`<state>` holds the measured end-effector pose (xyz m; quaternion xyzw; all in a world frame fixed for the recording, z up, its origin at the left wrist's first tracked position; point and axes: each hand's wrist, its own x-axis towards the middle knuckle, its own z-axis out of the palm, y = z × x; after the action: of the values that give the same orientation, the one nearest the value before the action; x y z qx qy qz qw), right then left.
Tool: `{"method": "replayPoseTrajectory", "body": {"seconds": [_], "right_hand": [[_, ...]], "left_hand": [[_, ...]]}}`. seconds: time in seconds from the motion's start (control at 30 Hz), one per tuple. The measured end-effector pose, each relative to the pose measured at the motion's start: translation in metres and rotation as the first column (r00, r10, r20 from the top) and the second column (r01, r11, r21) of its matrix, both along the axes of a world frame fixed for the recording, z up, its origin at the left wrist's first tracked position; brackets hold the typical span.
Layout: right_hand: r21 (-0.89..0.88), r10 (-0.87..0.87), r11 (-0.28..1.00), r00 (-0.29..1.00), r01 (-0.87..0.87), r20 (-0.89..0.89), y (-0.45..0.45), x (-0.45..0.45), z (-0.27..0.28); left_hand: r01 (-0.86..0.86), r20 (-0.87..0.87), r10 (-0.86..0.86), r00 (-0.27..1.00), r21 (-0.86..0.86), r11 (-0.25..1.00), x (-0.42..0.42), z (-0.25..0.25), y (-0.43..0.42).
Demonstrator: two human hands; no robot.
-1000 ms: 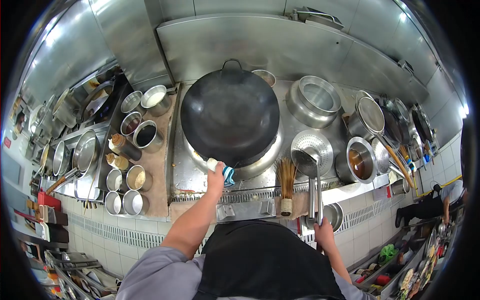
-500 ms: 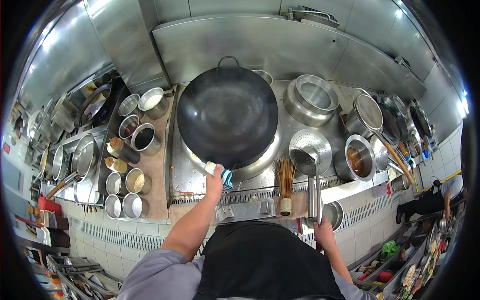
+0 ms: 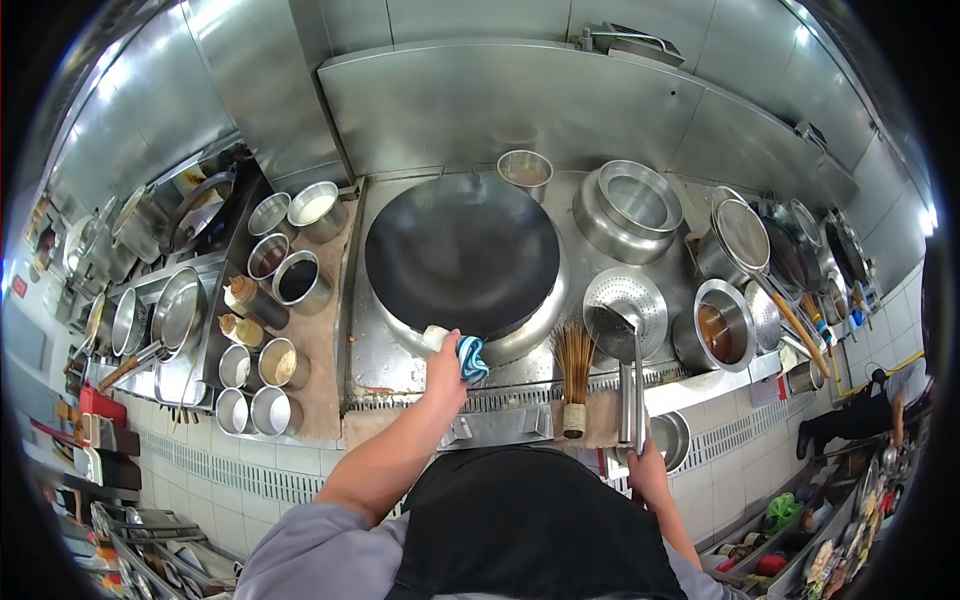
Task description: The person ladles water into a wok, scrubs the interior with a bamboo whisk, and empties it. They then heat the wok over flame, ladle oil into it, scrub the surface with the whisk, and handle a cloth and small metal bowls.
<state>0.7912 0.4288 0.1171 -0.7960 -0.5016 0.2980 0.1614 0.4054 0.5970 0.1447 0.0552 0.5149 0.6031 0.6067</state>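
A large dark wok [image 3: 463, 260] sits over the burner ring, its inside bare. At its near rim my left hand [image 3: 446, 370] is closed around a blue-and-white striped cloth [image 3: 471, 358]; the near handle is hidden under hand and cloth. My right hand [image 3: 648, 472], low on the right, grips the handle of a ladle [image 3: 640, 400]. The ladle's dark bowl lies over a perforated skimmer [image 3: 645, 296], whose handle runs beside it. A bamboo wok brush [image 3: 574, 385] lies just left of the skimmer.
Seasoning pots [image 3: 303, 279] and squeeze bottles stand on the left. On the right are a pot of brown liquid [image 3: 714, 325] and a stacked metal pot [image 3: 630, 205]. Behind the wok stands a small metal container [image 3: 526, 172]. A person [image 3: 865, 405] is at far right.
The wok's far side has come down from a raised tilt, uncovering the container behind it. My left hand has shifted slightly right with the cloth. My right hand stays on the ladle.
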Motion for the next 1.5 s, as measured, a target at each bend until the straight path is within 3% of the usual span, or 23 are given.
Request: {"method": "replayPoseTrajectory", "body": {"seconds": [0.07, 0.27, 1.0, 1.17, 1.3, 1.37, 1.5], "right_hand": [[-0.019, 0.035, 0.999, 0.991, -0.033, 0.127, 0.002, -0.007, 0.012], [0.014, 0.044, 0.999, 0.996, -0.045, 0.082, 0.005, -0.003, 0.003], [-0.023, 0.063, 0.998, 0.992, -0.061, 0.108, 0.005, 0.006, 0.002], [-0.108, -0.026, 0.994, 0.999, 0.021, -0.037, 0.008, -0.011, 0.033], [-0.073, 0.016, 0.997, 1.000, -0.017, -0.011, 0.007, -0.007, 0.025], [-0.040, 0.047, 0.998, 0.995, -0.044, 0.083, 0.006, -0.001, 0.011], [-0.016, 0.061, 0.998, 0.996, -0.060, 0.060, 0.005, 0.005, 0.004]], "left_hand": [[0.005, 0.079, -0.005, 0.997, 0.001, 1.000, 0.005, 0.029, -0.011], [-0.001, 0.141, 0.002, 0.990, -0.009, 1.000, 0.008, 0.057, -0.020], [-0.010, 0.145, 0.013, 0.989, -0.018, 1.000, 0.006, 0.046, -0.024], [-0.011, 0.135, 0.014, 0.991, -0.027, 1.000, 0.007, 0.045, -0.024], [0.010, 0.139, -0.007, 0.990, -0.014, 1.000, 0.008, 0.048, -0.026], [0.013, 0.152, -0.011, 0.988, -0.015, 1.000, 0.008, 0.051, -0.026], [0.014, 0.151, -0.012, 0.988, -0.009, 1.000, 0.007, 0.053, -0.026]]}}
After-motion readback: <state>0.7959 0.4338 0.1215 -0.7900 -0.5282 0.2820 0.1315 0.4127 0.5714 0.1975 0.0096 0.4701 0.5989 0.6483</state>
